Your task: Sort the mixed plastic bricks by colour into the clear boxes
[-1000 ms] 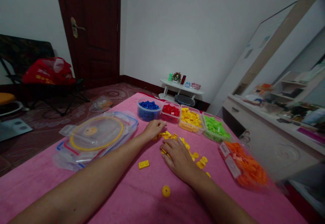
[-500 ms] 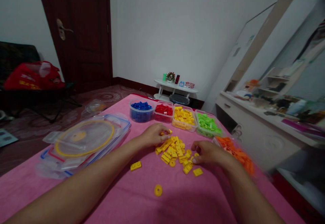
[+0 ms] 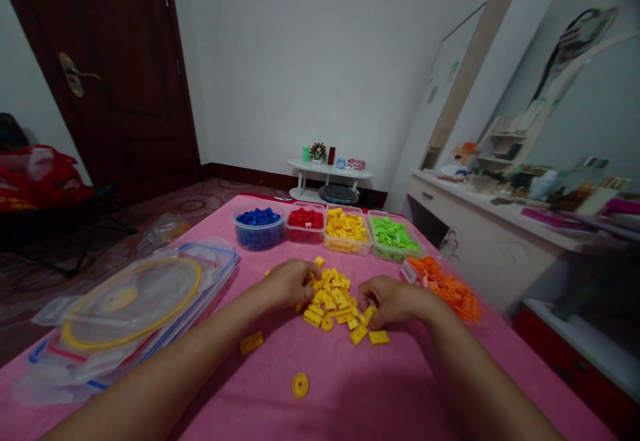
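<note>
A loose pile of yellow toy bricks [image 3: 331, 291] lies on the pink cloth between my two hands. My left hand [image 3: 289, 284] rests at the pile's left edge, fingers curled and closed; what they hold is hidden. On the other side, my right hand [image 3: 391, 300] is closed with thumb and fingertips on a yellow toy brick [image 3: 369, 314]. A flat yellow brick [image 3: 379, 338] lies just below that hand. Nearer to me are a round yellow piece [image 3: 300, 386] with a hole and a single yellow brick [image 3: 251, 343] beside my left forearm.
Behind the pile stand clear tubs of blue bricks [image 3: 259, 233], red bricks [image 3: 306, 222], yellow bricks [image 3: 347, 229] and green bricks [image 3: 395, 236]. Orange pieces [image 3: 447, 288] fill another tub at right. Stacked clear lids [image 3: 135, 308] lie at left on the pink cloth [image 3: 240, 404].
The view has turned a little to the right. My left hand has come down from the far side to the pile's left edge. My right hand stays by the right-hand bricks.
</note>
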Demonstrator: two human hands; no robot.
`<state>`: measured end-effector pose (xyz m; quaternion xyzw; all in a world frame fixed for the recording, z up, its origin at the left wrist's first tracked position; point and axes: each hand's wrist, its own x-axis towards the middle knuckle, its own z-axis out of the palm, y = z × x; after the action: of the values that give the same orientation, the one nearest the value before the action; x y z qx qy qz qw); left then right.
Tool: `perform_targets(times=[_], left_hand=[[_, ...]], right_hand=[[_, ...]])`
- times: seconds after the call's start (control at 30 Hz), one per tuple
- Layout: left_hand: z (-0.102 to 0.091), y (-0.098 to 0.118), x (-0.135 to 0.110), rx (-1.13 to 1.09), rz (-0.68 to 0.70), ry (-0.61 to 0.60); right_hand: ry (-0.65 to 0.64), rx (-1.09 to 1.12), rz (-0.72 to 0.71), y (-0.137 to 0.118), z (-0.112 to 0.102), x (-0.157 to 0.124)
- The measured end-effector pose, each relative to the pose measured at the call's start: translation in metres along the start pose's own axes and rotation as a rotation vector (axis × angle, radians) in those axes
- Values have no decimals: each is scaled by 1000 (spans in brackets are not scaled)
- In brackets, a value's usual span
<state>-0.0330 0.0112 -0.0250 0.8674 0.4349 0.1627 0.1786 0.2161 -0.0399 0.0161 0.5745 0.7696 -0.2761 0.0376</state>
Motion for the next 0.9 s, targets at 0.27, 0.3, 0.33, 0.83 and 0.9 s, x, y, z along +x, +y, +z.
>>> perform_targets(times=[0.27, 0.3, 0.33, 0.83, 0.9], left_hand=[[-25, 33, -4, -216, 177, 532], [-29, 39, -6, -253, 229, 617], [-31, 44, -8, -266, 281, 677], [-16, 53, -14, -165, 397, 352], [-17, 47, -11, -191, 346, 349]], right_hand=[[436, 1081, -238, -33, 2, 9], [407, 1333, -285, -41, 6, 11], [343, 1561, -323, -50, 11, 12], [81, 2240, -112, -76, 49, 27], [118, 2194, -109, -71, 43, 31]])
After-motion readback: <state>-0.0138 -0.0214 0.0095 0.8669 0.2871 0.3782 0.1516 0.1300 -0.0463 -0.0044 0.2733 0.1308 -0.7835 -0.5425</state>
